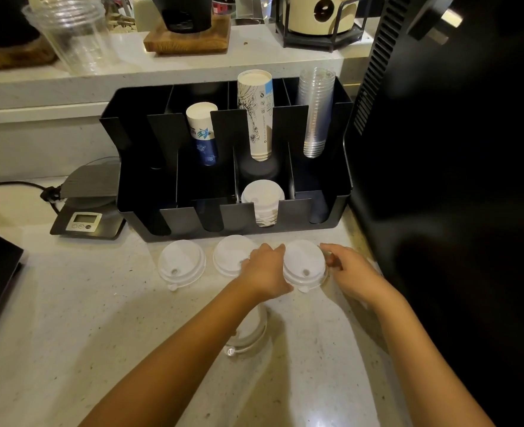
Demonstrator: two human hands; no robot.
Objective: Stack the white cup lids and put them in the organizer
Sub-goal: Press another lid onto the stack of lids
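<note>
Four white cup lids lie loose on the speckled stone counter before the black organizer: the rightmost lid sits cupped between the left hand and right hand, both touching its rim but not yet clamped on it. Thin, light and flexible by the look of them, the lids are best pinched at the stiffer rim. Room is tight, with a dark machine just right and a scale left.
</note>
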